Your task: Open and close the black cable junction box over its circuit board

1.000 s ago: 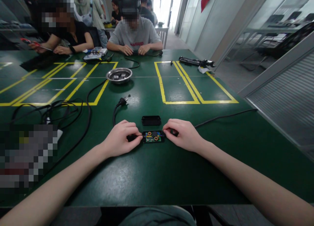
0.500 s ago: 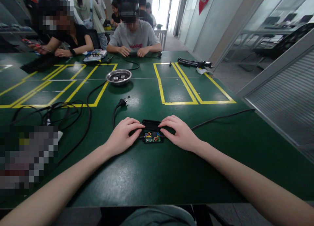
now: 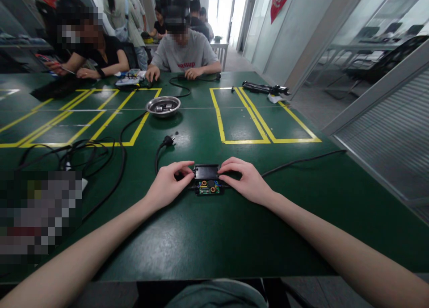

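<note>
Between my two hands is a black plastic cover point(image 3: 207, 171), its hollow inner side facing me. My left hand point(image 3: 170, 181) pinches its left end with thumb and fingers, and my right hand point(image 3: 244, 179) pinches its right end. Just below the cover, nearer to me, lies an open black case with a green circuit board point(image 3: 208, 187) carrying copper-wound coils. A black cable point(image 3: 298, 160) runs off to the right from behind my right hand. Beyond my left hand, a black power plug point(image 3: 168, 140) rests on the green table point(image 3: 214, 236).
A metal bowl point(image 3: 163, 107) with small metal parts stands farther back. Coiled black cables point(image 3: 90, 154) and a pixelated object point(image 3: 36, 214) lie at left. Black tool-like items point(image 3: 264, 88) are at the back right. Two people sit across the table, one handling a cable-attached black object.
The cover has tilted, so its inner face shows more fully toward me. My left hand's index finger has lifted slightly. Across the table, a person's hand has moved to the left.
</note>
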A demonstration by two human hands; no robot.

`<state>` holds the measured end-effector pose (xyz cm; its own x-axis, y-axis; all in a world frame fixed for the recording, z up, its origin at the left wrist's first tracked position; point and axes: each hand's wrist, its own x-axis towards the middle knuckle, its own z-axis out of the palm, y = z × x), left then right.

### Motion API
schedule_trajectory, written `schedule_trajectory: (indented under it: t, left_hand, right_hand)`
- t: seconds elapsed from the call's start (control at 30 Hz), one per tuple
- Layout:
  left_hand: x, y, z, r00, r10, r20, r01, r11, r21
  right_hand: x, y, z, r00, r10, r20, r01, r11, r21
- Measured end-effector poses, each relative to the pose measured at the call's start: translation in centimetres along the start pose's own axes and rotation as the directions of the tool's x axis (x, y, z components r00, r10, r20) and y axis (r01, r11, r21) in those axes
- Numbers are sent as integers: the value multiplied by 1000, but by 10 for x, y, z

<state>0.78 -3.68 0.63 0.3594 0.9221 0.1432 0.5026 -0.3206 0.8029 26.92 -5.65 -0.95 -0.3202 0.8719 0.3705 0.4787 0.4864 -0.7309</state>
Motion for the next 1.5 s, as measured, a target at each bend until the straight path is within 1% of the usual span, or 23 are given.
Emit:
schedule_trajectory:
  t: [0.1,0.17,0.3,0.47,0.57,0.77,1.03,1.17,1.5]
  left_hand:
    - [2,1,0,996,-87,27,89,993,-79]
    - [3,1,0,993,-116,33,120,984,-129]
    - [2,0,0,990,-139,16,140,972,-190]
    - [1,0,1,986,-164,10,162,960,-228]
    - [2,-1,1,988,-156,1,153,963,-220]
    - [2,-2,1,995,-103,-7,99,970,-221]
    - [1,1,0,997,-82,-8,78,975,-206]
    - [0,3,-1,997,-78,3,77,978,-192]
    - [-1,3,-3,999,-45,-7,44,987,-154]
  right_hand:
    - [1,1,1,1000,8,-11,-8,999,32]
    - [1,1,1,1000,17,-12,-16,998,68]
    - [0,2,1,999,37,-16,-35,990,137]
    - [0,2,1,998,69,-13,-66,979,192]
    - [0,1,2,997,70,-14,-65,976,209]
    - [-1,-3,5,997,69,-41,-59,976,209]
    - [0,-1,4,995,82,-50,-67,968,243]
    - [0,-3,3,994,105,-39,-91,960,264]
    - [-1,-6,2,985,172,-12,-161,943,293]
